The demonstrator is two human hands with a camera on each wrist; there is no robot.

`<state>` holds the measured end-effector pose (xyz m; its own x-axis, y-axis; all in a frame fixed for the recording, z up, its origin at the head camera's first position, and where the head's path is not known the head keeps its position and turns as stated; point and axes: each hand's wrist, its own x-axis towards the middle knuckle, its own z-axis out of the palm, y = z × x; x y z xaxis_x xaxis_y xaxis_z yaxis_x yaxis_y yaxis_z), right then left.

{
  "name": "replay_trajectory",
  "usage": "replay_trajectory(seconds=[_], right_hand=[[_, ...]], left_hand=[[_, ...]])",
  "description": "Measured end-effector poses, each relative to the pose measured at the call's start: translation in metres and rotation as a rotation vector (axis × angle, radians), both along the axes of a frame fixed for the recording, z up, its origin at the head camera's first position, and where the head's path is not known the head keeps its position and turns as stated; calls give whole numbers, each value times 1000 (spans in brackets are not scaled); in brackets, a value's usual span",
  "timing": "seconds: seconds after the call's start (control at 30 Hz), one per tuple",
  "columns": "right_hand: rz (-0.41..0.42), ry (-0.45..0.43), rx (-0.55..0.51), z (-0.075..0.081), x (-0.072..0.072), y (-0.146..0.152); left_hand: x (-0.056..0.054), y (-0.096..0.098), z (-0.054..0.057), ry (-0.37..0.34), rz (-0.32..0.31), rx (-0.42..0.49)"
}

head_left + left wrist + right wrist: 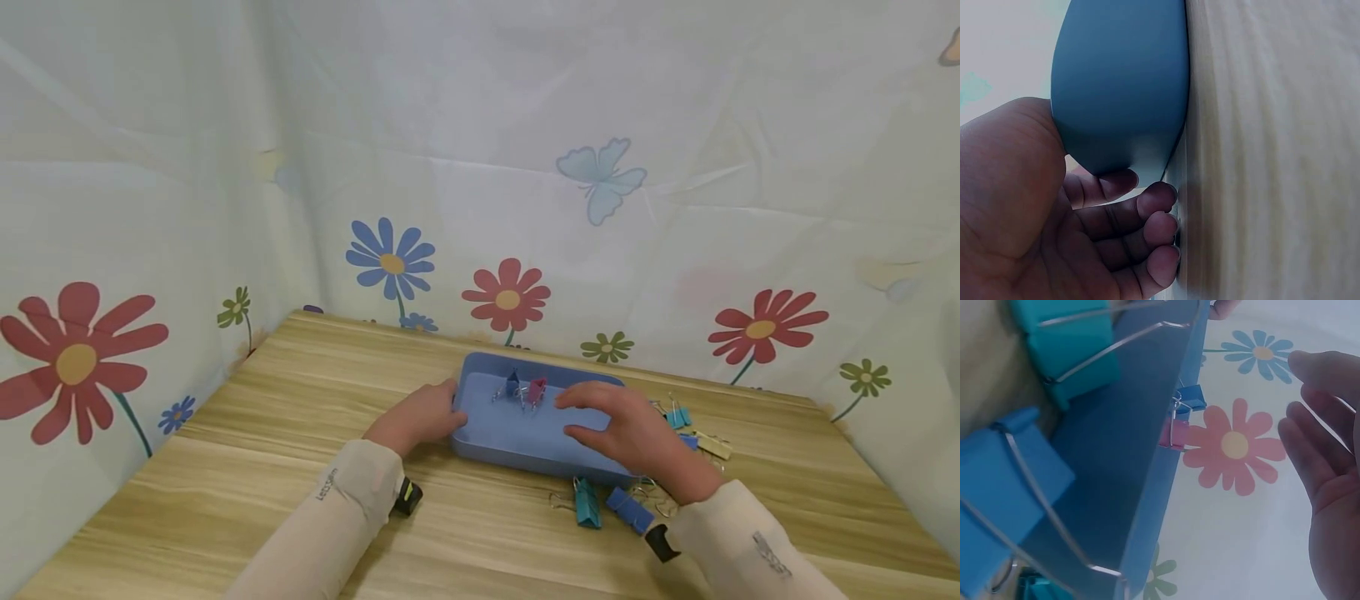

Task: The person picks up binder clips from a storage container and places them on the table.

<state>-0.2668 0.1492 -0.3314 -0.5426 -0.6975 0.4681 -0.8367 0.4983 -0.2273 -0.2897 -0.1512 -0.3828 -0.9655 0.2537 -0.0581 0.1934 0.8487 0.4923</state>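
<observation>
A shallow blue tray (510, 457) lies on the table. My left hand (423, 414) grips its left end, thumb at the rim and fingers against the outside wall, as the left wrist view also shows. Inside the tray, towards the back, a dark blue binder clip (512, 384) stands beside a pink binder clip (537, 389). Over the tray's right part hovers my right hand (637, 425), thumb and fingers apart with nothing between them. In the right wrist view, a teal binder clip (1075, 356) and a blue binder clip (1013, 472) lie outside the tray's wall.
In front of the tray are a teal clip (587, 503) and a blue clip (630, 510). Right of it, partly behind my right arm, lie another teal clip (678, 417) and a yellow clip (712, 446). A flower-printed curtain (450, 167) borders the wooden table (315, 383).
</observation>
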Motion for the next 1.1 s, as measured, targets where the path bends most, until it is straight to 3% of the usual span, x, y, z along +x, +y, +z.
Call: replay_trajectory(seconds=[0.33,0.63,0.9,1.1], right_hand=[[-54,-66,53,8,-9,-10],[-59,-94,72,7,-25,-19],[-52,-180,110,6,-40,-28],[-93,-221,160,7,-50,-36]], left_hand=[[-1,-2,-1,1,1,9],[-1,-2,-1,2,-1,10],[0,-2,1,-12,3,15],[-1,-2,1,-20,4,10]])
